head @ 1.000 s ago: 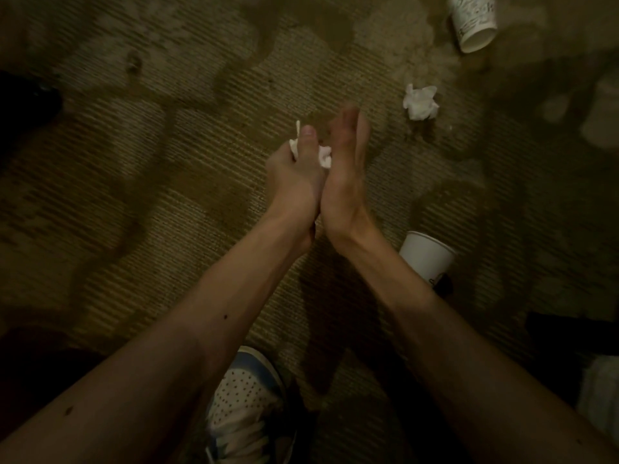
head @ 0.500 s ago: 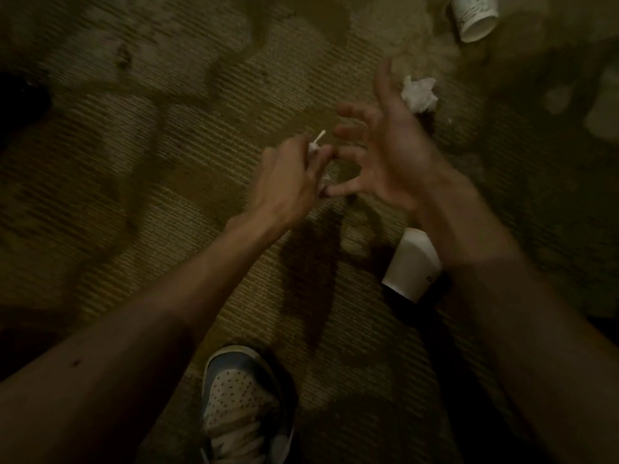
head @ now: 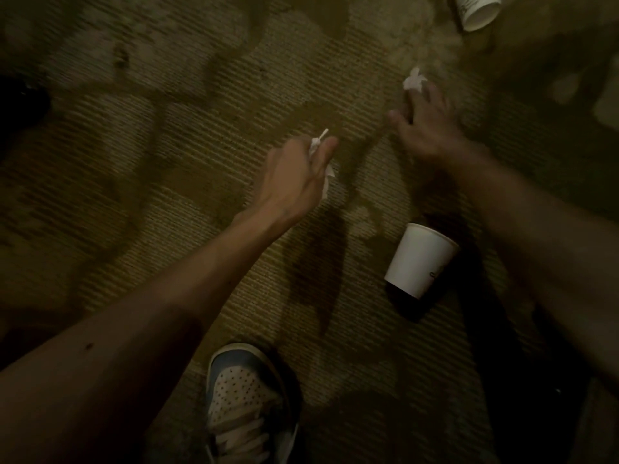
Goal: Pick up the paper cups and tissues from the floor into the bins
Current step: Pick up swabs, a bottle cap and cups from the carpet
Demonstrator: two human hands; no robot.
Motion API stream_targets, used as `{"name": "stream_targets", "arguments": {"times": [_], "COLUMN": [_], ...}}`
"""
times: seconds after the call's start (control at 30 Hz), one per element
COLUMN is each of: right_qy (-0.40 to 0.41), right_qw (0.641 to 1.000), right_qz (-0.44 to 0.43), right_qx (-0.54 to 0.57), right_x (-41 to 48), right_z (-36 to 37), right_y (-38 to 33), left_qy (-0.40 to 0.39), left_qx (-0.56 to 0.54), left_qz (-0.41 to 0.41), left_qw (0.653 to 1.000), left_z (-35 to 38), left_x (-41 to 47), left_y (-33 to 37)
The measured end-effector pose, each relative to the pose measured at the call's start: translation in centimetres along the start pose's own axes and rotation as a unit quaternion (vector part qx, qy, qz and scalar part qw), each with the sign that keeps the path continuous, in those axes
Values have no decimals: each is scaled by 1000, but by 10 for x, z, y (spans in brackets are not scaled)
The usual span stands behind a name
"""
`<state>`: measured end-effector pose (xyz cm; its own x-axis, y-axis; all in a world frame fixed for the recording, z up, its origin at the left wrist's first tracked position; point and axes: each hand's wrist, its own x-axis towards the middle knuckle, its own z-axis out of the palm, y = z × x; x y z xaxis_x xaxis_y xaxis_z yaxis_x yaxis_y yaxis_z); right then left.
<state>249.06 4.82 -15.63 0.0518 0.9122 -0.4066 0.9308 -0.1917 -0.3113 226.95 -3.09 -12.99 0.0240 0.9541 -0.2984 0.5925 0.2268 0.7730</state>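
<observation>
Near cup [head: 420,259] right of shoe [head: 241,393]; far cup [head: 479,11] beyond floor tissue [head: 413,80].

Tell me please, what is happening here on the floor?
A person is collecting litter from the carpet. The left hand grips a crumpled tissue. The right hand, fingers spread, reaches for a second tissue lying on the floor; the blur hides whether it touches it yet. One paper cup lies beside the right forearm and the other cup lies at the top edge. No bin is in view.
</observation>
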Motion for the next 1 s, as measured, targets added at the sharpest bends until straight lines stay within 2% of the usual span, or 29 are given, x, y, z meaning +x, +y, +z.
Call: {"name": "stream_targets", "arguments": {"times": [0.1, 0.17, 0.27, 0.37, 0.43, 0.53, 0.7, 0.8, 0.83, 0.9, 0.93, 1.0], "right_qy": [52, 54, -73, -217, -265, -308, -392, -437, -438, -417, -416, -440], "right_qw": [997, 983, 931, 861, 830, 810, 816, 838, 856, 903, 908, 882], "right_qz": [-17, -15, 1, -9, -23, -35, -27, -30, -34, -46, -41, 0], "right_qx": [58, 177, 359, 460, 491, 498, 424, 325, 272, 95, -9, -168], "right_x": [2, -8, -33, -52, -59, -65, -64, -61, -59, -54, -52, -53], "right_z": [-6, -6, -6, -5, -7, -13, -16, -19, -21, -27, -28, -24], "right_y": [-5, -17, -40, -53, -55, -53, -40, -34, -32, -28, -26, -23], "left_qy": [3, 7, 31, 64, 61, 23, -58, -119, -134, -154, -160, -161], "left_qx": [-20, -46, -65, -28, -24, -27, -46, -30, -22, -23, -25, -26], "left_qz": [7, 4, 3, 17, 15, 16, 40, 27, 21, 17, 15, 7], "left_qw": [1000, 999, 997, 997, 998, 999, 996, 992, 990, 988, 987, 987], "left_z": [3, 5, 4, 1, 0, 0, 7, 16, 20, 28, 32, 38], "left_x": [0, 0, -2, -2, -3, -7, -20, -27, -30, -36, -39, -43], "left_y": [4, 6, 8, 5, 4, 0, -9, -12, -13, -14, -15, -16]}}
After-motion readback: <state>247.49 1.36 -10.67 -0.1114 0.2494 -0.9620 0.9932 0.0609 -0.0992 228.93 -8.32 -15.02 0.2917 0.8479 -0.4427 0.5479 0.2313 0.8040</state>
